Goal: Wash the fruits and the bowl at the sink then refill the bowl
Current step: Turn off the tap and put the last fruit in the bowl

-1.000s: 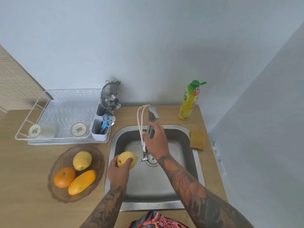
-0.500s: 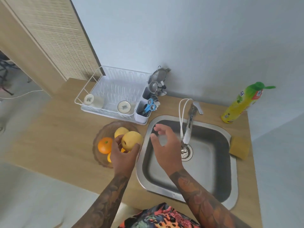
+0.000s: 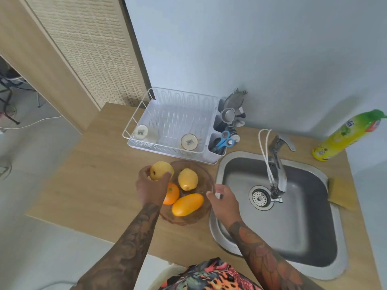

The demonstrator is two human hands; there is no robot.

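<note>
The bowl (image 3: 206,215), a brownish glass dish, sits on the wooden counter (image 3: 100,185) just left of the steel sink (image 3: 272,237). Inside the bowl lie a lemon (image 3: 188,179) at the far side, an orange (image 3: 171,194) at the left, partly hidden by the left hand, and a mango (image 3: 187,204) at the near side, the mango touching the orange. The left hand (image 3: 151,190) is over the bowl's far left rim, its fingers and thumb wrapped around a yellow pear (image 3: 160,171), which is held just above that rim and beside the lemon. The right hand (image 3: 225,203) is at the bowl's right edge, between bowl and sink, fingers spread and curled with nothing in them; whether the fingertips touch the rim cannot be told. Behind the bowl stands a white rack (image 3: 171,126) holding two upturned cups (image 3: 189,141), with blue scissors (image 3: 225,141) in its side caddy. To the right of the bowl, past the sink basin, the tap (image 3: 278,164) reaches over the drain (image 3: 260,198). Farther right of the bowl, a green-yellow bottle (image 3: 345,137) stands at the wall and a sponge (image 3: 343,193) lies on the sink's right rim.
</note>
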